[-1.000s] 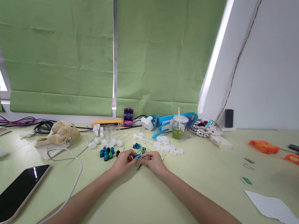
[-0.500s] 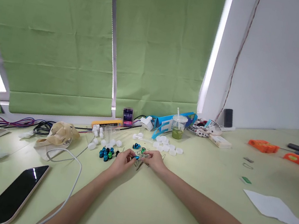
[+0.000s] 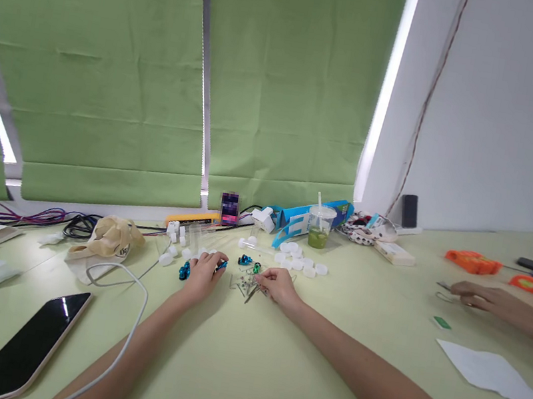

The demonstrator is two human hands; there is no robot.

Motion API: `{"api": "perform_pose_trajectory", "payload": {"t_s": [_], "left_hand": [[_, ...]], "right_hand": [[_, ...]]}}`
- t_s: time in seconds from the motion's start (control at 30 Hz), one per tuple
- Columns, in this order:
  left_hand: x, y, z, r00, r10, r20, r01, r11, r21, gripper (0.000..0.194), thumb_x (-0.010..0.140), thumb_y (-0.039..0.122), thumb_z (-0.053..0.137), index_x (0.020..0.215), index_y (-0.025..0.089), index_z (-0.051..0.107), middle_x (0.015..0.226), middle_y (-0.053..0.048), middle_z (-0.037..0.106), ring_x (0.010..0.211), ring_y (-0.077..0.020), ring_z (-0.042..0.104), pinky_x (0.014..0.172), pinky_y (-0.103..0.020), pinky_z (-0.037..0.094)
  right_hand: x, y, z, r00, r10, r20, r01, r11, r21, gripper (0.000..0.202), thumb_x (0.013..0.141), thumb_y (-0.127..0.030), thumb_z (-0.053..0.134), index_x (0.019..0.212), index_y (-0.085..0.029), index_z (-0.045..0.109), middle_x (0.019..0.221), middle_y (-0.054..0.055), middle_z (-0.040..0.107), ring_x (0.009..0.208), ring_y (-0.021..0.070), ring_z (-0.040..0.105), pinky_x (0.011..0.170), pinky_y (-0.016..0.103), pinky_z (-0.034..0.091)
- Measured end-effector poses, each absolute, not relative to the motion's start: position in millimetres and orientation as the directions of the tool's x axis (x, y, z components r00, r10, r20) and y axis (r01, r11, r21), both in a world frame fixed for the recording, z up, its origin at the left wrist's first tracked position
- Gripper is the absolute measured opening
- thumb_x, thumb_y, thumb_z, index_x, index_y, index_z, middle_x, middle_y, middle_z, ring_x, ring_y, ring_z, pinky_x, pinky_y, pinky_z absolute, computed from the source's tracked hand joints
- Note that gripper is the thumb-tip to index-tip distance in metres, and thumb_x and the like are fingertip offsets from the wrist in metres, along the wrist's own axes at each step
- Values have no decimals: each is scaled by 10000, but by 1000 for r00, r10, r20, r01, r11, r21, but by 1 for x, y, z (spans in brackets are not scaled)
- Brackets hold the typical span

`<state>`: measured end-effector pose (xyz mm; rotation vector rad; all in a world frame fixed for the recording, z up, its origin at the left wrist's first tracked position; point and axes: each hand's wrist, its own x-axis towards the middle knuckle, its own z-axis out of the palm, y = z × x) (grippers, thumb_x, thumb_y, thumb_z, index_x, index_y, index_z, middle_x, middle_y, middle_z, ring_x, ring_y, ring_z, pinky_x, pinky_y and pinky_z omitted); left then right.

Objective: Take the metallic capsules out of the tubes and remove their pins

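Note:
My left hand point(image 3: 202, 276) is over the cluster of blue and black knobs point(image 3: 185, 271), hiding most of them. Between its thumb and forefinger is a small blue piece point(image 3: 221, 264). To the right, my right hand point(image 3: 279, 285) has its fingertips pinched at the edge of a pile of small metal pieces point(image 3: 245, 286); whatever is in the pinch is too small to name. Just behind the pile lie a few blue pieces point(image 3: 245, 259) and a green one point(image 3: 256, 268).
Behind the hands are white caps point(image 3: 307, 262), a clear tube and a cup of green drink point(image 3: 319, 227). A phone point(image 3: 28, 344) and white cable point(image 3: 144, 305) lie left. At right, another person's hand point(image 3: 483, 298) reaches in near orange pieces point(image 3: 473, 262).
My left hand has moved left from the metal pile to the knobs, with the blue piece. My right hand stays by the pile. Another person's hand has come in at the right.

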<state>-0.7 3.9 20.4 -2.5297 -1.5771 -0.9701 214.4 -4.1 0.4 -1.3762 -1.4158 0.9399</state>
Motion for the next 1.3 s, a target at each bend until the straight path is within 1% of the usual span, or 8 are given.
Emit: {"api": "perform_pose_trajectory", "payload": {"t_s": [0.13,0.27,0.4,0.57,0.77,0.93,1.13,1.3], "left_hand": [[-6,5,21,270,844,464,836,-444,321,137,803,239,435,934,233,474,917,-29,624,972,-214,494,774,-337,276],[-11,6,21,311,862,400,845,-444,298,113,786,216,422,893,224,458,917,-30,641,884,-200,551,780,-344,272],[-14,5,21,341,859,382,852,-454,261,138,775,186,401,898,226,451,864,-14,663,793,-190,585,800,-346,271],[-15,5,23,331,870,366,878,-426,218,192,724,151,421,893,224,473,856,-15,663,803,-191,592,806,-332,283],[-13,3,24,290,890,351,909,-371,189,310,650,97,433,934,208,484,770,-38,653,893,-238,533,773,-355,286],[-12,-2,28,279,884,375,935,-339,103,401,594,71,430,971,197,489,923,-81,638,1005,-284,445,780,-395,269],[-11,-3,27,299,886,355,943,-332,35,309,633,149,451,928,177,538,949,-125,630,1015,-311,420,807,-432,254],[-11,3,20,317,877,361,940,-340,0,308,664,59,399,883,166,589,898,-142,651,1000,-308,426,803,-440,246]], "right_hand": [[216,-5,1,28,995,94,272,83,-959,260,665,-371,649,632,-125,573,490,-18,549,324,36,367,327,168,250],[217,-3,-2,6,995,96,257,91,-962,265,661,-380,649,634,-128,571,488,-25,538,323,35,365,313,164,238],[217,-2,-3,-11,995,103,250,103,-963,272,662,-390,644,629,-133,565,477,-31,529,321,35,358,313,165,237],[217,-3,-3,-20,993,114,264,115,-958,278,676,-393,636,618,-132,562,471,-31,534,316,32,352,326,165,251],[218,-4,-2,-27,994,107,289,110,-951,261,676,-380,646,633,-133,572,475,-28,539,325,40,369,317,163,260],[218,-3,-4,-34,993,116,298,121,-947,269,677,-394,647,650,-135,581,496,-20,552,335,41,370,311,161,262],[218,-1,-8,-30,992,126,321,129,-938,272,672,-403,649,657,-138,588,500,-20,554,337,44,373,314,163,267],[219,-1,-9,-33,990,136,323,139,-936,269,681,-400,640,662,-138,586,510,-16,562,341,41,375,320,160,272]]}}
